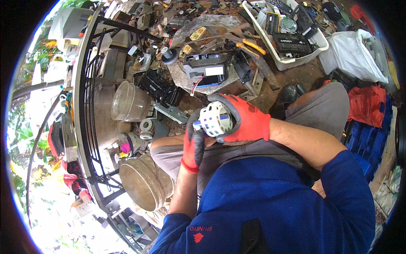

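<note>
My left hand [195, 139] and right hand [244, 120] grip a round, slotted white drum [215, 120]. Gloves [259, 125]: red, dark-coated.

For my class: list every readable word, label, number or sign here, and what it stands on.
Blue cloth shirt: red lettering above a red emblem, not copied here.
Black rectangular box in the off-white plastic crate: pale lettering, not copied here.
White rectangular label on the dark grey plastic casing: any print too small to read.
White slotted plastic cylinder between left hand and right hand, red-and-black gloved: no lettering discernible.
</note>
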Demonstrator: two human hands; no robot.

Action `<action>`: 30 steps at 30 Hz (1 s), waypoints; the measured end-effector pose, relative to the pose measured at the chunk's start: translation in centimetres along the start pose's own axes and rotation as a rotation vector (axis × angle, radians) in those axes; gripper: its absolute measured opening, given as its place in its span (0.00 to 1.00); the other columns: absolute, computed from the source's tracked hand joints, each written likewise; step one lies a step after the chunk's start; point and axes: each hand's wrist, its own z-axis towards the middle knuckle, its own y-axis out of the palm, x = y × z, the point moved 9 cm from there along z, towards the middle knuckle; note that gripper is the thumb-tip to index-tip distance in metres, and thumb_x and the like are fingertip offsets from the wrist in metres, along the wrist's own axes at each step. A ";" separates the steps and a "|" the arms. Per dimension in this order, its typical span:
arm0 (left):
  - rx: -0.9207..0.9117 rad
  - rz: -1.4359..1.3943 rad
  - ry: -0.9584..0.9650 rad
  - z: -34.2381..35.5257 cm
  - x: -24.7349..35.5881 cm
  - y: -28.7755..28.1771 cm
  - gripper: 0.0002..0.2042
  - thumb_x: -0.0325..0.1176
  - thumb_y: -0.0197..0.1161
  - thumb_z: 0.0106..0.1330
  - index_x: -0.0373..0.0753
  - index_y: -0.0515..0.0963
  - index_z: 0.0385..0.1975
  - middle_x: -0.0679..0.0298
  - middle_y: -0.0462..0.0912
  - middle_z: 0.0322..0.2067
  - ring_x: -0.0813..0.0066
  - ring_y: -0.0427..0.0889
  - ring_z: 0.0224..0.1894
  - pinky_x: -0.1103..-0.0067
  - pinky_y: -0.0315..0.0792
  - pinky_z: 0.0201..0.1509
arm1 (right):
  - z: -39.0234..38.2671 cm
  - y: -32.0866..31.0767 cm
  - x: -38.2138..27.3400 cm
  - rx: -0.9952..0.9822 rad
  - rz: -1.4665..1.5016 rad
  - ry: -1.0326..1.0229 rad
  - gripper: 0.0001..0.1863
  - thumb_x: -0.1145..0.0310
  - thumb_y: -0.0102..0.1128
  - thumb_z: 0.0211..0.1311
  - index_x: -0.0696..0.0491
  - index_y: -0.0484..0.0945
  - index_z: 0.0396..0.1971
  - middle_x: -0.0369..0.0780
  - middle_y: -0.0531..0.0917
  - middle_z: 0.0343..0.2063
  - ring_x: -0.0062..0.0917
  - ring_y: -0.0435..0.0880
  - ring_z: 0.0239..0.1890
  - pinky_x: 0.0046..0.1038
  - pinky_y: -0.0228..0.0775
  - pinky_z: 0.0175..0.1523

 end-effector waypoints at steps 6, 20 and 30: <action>-0.212 -0.147 -0.195 0.1 -0.2 2.6 0.35 0.43 0.65 0.67 0.35 0.60 0.70 0.62 0.76 0.56 0.78 0.75 0.52 0.80 0.72 0.50 | -0.1 0.1 0.4 -0.068 0.082 -0.069 0.57 0.66 0.81 0.39 0.54 0.58 0.72 0.47 0.75 0.61 0.40 0.75 0.64 0.38 0.65 0.70; 0.063 0.110 0.131 -0.5 3.7 4.4 0.34 0.56 0.45 0.76 0.32 0.59 0.70 0.53 0.72 0.62 0.64 0.73 0.64 0.69 0.67 0.68 | -0.7 2.5 1.4 -0.074 -0.029 -0.113 0.54 0.67 0.77 0.44 0.58 0.54 0.71 0.51 0.65 0.67 0.47 0.66 0.69 0.41 0.60 0.72; -0.120 0.007 -0.018 -0.6 2.6 3.9 0.28 0.43 0.53 0.74 0.32 0.63 0.68 0.57 0.74 0.60 0.68 0.73 0.62 0.71 0.65 0.67 | -0.5 2.8 0.1 -0.173 0.139 -0.126 0.49 0.62 0.82 0.38 0.54 0.65 0.63 0.46 0.72 0.55 0.41 0.74 0.60 0.39 0.67 0.66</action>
